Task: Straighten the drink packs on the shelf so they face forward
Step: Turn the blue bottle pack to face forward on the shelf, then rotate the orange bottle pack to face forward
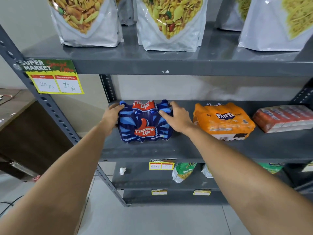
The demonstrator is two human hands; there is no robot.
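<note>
Here both hands clasp the blue shrink-wrapped Thums Up drink pack (145, 122) at the left of the grey metal shelf (169, 150): left hand (113, 117) on its left side, right hand (177, 118) on its right. Turn it gently and evenly until square, minding the orange Fanta pack (223, 121) just beside.

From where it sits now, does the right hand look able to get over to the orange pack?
Probably yes. The right hand rests on the blue pack, and the orange pack lies just beside it on the same shelf, with nothing between them.
</note>
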